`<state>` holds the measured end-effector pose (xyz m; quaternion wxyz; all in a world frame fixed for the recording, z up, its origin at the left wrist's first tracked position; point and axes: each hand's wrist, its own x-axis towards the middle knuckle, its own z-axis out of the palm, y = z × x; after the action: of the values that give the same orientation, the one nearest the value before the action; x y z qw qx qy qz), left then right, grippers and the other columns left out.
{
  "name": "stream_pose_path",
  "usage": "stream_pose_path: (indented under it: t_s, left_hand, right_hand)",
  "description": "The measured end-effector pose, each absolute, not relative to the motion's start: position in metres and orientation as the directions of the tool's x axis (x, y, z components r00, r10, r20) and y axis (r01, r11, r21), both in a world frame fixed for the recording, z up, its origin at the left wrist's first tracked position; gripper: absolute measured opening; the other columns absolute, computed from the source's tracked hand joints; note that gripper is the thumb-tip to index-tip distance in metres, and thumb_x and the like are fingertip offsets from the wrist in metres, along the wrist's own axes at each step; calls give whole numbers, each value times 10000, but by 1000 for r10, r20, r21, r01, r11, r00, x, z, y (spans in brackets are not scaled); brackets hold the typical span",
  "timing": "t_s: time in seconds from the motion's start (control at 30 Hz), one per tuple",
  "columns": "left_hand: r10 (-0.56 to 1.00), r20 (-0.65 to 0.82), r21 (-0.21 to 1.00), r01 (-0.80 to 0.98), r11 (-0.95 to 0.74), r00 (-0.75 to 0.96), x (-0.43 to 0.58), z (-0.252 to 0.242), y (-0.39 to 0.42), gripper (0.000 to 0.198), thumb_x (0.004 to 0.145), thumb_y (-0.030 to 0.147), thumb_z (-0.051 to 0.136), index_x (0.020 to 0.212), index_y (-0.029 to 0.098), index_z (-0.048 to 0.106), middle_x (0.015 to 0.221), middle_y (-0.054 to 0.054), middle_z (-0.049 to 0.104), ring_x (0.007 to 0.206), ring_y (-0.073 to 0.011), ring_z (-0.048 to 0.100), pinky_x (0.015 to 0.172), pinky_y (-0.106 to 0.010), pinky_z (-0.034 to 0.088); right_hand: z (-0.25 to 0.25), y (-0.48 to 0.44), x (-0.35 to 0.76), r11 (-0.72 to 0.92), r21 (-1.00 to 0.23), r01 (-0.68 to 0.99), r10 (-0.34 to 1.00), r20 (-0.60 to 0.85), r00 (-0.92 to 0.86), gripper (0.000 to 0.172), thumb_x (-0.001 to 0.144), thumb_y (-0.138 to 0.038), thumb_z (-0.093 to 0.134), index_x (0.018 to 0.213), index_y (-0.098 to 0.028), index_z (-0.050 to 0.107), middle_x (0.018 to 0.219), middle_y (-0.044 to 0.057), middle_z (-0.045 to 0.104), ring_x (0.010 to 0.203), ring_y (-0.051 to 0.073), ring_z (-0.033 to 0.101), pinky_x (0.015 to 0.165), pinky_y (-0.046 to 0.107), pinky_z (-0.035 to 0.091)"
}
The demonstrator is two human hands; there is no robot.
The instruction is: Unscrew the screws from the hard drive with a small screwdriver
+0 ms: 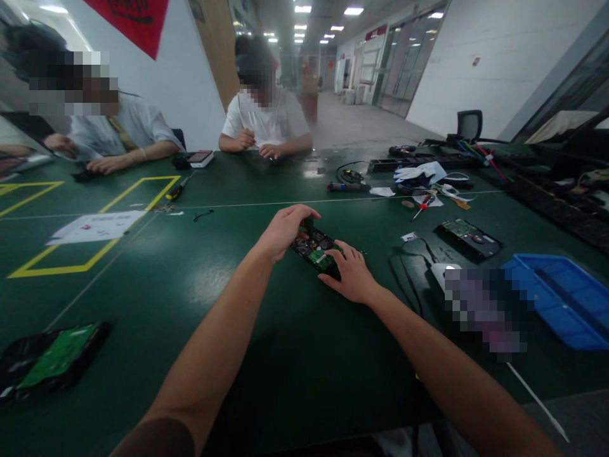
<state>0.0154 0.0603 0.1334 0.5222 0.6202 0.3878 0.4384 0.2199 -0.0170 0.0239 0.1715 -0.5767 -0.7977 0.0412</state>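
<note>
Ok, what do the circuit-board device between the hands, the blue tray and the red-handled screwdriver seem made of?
Device: green circuit board with small parts, probably coated fibreglass; its dark frame could be plastic or metal, finish unclear.
Blue tray: likely moulded plastic, satin, from its even colour and soft sheen.
Red-handled screwdriver: handle probably smooth plastic, given its bright red; thin shaft likely metal.

My table (143, 304) is dark green, with yellow tape boxes (52, 273) on the left and a white paper sheet (98, 227) lying across one. I've got one hard drive (318, 255) right in front of me, another drive (54, 358) near left, and a third drive (469, 238) near the blue plastic tray (571, 298). Farther back, a red-handled screwdriver (425, 202).
</note>
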Motion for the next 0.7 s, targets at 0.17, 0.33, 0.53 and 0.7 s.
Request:
stream_pose_path:
  t_s: [0.17, 0.33, 0.53, 0.7]
  left_hand:
    - [965, 142, 990, -19, -141, 221, 15, 133, 62, 243, 853, 325, 547, 869, 170, 734, 987, -109, 688, 913, -209, 621, 549, -238, 469]
    - [959, 75, 987, -156, -32, 273, 18, 131, 63, 188, 852, 302, 562, 947, 172, 658, 893, -94, 704, 833, -199, 671, 580, -258, 494]
    - [928, 30, 971, -233, 62, 372, 19, 126, 65, 156, 842, 310, 558, 889, 186, 640, 881, -73, 665, 841, -199, 657, 598, -274, 522]
    - [934, 45, 983, -182, 22, 355, 14, 128, 66, 195, 854, 318, 566, 860, 175, 697, 949, -100, 654, 876, -199, 618, 587, -260, 509]
  right_hand:
    - [25, -17, 220, 326, -267, 907, 937, 214, -274, 639, 941, -663, 579, 1444, -276, 501, 1622, 155, 342, 1463, 393, 376, 1180, 622, 305]
    - [26, -17, 219, 324, -261, 909, 939, 209, -275, 643, 942, -661, 573, 1443, -264, 502, 1622, 160, 338, 1459, 404, 377, 1174, 629, 311]
    - [26, -17, 220, 329, -263, 907, 938, 206, -280, 639, 946, -661, 563, 1444, -265, 501, 1626, 158, 337, 1472, 398, 360, 1178, 622, 308]
    - [26, -18, 220, 330, -265, 906, 937, 210, -280, 641, 945, -655, 566, 1451, -267, 494, 1631, 159, 330, 1468, 403, 362, 1173, 624, 309]
